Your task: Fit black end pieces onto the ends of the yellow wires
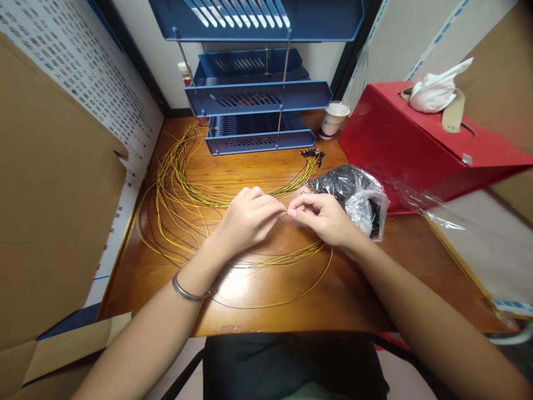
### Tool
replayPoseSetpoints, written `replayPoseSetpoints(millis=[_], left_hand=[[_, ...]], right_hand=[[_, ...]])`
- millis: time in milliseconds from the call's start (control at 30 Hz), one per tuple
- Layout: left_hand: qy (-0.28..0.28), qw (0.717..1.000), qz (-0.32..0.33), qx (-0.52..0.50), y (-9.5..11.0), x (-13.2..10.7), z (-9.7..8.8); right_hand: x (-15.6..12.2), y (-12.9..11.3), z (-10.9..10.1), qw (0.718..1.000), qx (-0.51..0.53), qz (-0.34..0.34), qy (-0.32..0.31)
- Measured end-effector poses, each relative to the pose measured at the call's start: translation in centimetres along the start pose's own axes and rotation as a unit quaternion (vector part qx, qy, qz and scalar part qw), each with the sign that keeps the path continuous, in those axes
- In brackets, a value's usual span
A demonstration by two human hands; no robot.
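Observation:
Over the middle of the wooden table, my left hand and my right hand meet fingertip to fingertip. Both are closed in a pinch, and what lies between the fingertips is too small to make out. A bundle of yellow and dark wires loops behind and left of my left hand, its far ends carrying black connectors. Further yellow wires curve on the table below my hands. Right beside my right hand lies a clear plastic bag with black pieces inside.
A blue tiered tray rack stands at the back, with a paper cup beside it. To the right is a red box with a tissue on top. Cardboard flanks the left side of the wooden table.

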State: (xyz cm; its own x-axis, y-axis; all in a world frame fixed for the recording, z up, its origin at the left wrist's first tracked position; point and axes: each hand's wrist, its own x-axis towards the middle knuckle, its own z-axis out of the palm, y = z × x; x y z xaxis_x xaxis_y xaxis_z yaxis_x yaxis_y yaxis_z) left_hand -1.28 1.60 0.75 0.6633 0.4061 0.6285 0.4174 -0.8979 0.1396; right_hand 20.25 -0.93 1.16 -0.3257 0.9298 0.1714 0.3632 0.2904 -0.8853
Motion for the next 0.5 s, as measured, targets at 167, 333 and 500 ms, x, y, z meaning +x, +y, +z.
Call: replayPoseSetpoints(millis=[167, 333, 500], left_hand=[[-0.014, 0.999, 0.019, 0.021, -0.25, -0.09, 0.01], [-0.012, 0.999, 0.026, 0.021, -0.15, -0.08, 0.12], [0.000, 0.999, 0.030, 0.015, -0.12, -0.06, 0.19]], right_hand=[[0.09, 0.01, 0.13, 0.999, 0.037, 0.025, -0.010], [0.09, 0.03, -0.01, 0.999, 0.040, 0.030, -0.016], [0.04, -0.16, -0.17, 0.999, 0.028, 0.030, -0.014]])
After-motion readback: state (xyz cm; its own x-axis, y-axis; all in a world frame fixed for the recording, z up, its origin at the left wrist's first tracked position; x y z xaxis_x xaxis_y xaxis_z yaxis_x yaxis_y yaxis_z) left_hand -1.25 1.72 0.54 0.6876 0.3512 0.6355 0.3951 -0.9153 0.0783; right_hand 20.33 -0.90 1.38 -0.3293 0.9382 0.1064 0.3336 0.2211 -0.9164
